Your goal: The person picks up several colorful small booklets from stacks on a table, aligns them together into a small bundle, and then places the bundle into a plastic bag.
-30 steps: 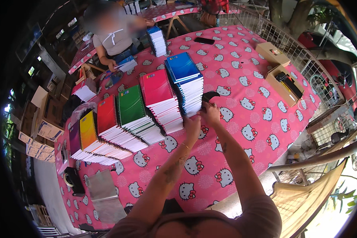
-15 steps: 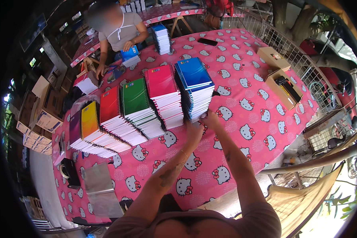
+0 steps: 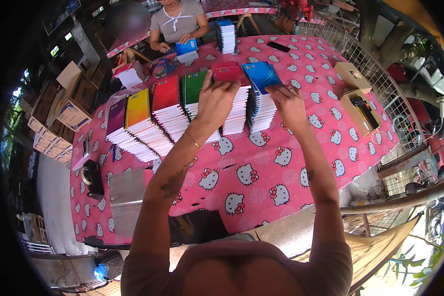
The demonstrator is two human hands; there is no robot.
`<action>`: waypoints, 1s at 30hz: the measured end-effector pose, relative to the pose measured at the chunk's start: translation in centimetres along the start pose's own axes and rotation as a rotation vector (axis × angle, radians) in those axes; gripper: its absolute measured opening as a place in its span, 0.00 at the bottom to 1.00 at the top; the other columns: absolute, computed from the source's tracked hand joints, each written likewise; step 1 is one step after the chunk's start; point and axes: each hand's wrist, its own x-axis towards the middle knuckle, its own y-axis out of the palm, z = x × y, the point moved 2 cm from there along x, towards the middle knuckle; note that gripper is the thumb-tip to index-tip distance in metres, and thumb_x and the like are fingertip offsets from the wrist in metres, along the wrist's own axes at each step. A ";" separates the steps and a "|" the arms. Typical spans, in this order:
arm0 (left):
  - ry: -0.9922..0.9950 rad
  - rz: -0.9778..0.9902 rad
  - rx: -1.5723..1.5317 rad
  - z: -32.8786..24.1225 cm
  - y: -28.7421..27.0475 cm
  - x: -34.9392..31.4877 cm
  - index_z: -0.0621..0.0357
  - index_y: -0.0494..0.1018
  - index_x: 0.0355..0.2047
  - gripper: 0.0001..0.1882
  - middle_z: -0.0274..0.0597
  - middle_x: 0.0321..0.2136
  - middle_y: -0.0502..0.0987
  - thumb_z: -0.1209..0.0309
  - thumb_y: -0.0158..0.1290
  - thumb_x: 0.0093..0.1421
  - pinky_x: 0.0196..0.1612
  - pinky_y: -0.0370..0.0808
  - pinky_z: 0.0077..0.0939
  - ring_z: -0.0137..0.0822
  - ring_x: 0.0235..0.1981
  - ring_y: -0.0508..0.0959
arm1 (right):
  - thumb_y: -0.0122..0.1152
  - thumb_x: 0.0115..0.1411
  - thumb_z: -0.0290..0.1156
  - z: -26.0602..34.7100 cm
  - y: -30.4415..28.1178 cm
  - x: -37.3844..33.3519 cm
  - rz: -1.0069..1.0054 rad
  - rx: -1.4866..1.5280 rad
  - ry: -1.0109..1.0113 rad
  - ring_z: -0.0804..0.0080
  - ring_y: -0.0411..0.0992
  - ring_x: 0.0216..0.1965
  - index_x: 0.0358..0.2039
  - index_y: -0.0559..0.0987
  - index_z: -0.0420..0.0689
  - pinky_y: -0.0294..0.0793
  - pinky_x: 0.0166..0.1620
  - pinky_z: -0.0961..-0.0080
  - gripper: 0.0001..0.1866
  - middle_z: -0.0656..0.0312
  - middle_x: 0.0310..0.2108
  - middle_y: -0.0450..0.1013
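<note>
Upper centre of the frame, right hand (image 3: pixel 290 104) at the near edge of the blue stack (image 3: pixel 260 75), fingertips bent at the top cover; cannot tell if that grip is pinching the cover or only resting on it. Left hand (image 3: pixel 216 102) is over the near end of the pink stack (image 3: pixel 227 70), index finger raised in front of the green stack (image 3: pixel 193 85), other fingers half curled; its grip is loosely spread and looks to hold nothing, contact with the pink cover unclear. Stacks of spiral-bound notebooks stand in a row on the counter (image 3: pixel 256 212): purple stack (image 3: pixel 116 112), yellow stack (image 3: pixel 138 106) and red stack (image 3: pixel 166 91) run off left, blue at the right end. For good handling, as a judgement: light, flat fingertip pressure on the blue cover, since hard poking at a corner could skew the top copies or crease one. Blue and pink stand close, so a sideways push could hook their coils together; better to steady a pile with one palm while the other hand works its edges. Tall piles may lean, so even contact on both sides seems safer than pulling from the top.
</note>
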 end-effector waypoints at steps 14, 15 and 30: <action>-0.626 0.097 -0.672 -0.6 -18.8 -15.5 0.64 0.77 0.25 0.13 0.42 0.16 0.76 0.66 0.62 0.61 0.21 0.69 0.23 0.26 0.15 0.73 | 0.61 0.57 0.22 1.2 -3.7 2.3 -0.266 0.074 -0.076 0.59 0.75 0.37 0.49 0.81 0.46 0.72 0.45 0.61 0.18 0.59 0.41 0.78; -0.699 0.068 -0.668 0.1 -19.8 -17.4 0.63 0.77 0.23 0.15 0.43 0.15 0.75 0.65 0.62 0.62 0.21 0.69 0.23 0.26 0.14 0.72 | 0.62 0.56 0.23 4.7 -4.6 1.0 -0.381 0.079 -0.092 0.59 0.73 0.31 0.47 0.82 0.47 0.72 0.40 0.62 0.17 0.60 0.38 0.78; -0.299 -0.200 0.056 3.5 -9.2 -11.2 0.61 0.71 0.57 0.28 0.52 0.53 0.74 0.64 0.61 0.58 0.59 0.68 0.49 0.50 0.54 0.73 | 0.64 0.53 0.24 18.7 2.8 1.4 -0.294 0.350 -0.059 0.48 0.62 0.63 0.63 0.68 0.41 0.63 0.62 0.54 0.35 0.52 0.63 0.63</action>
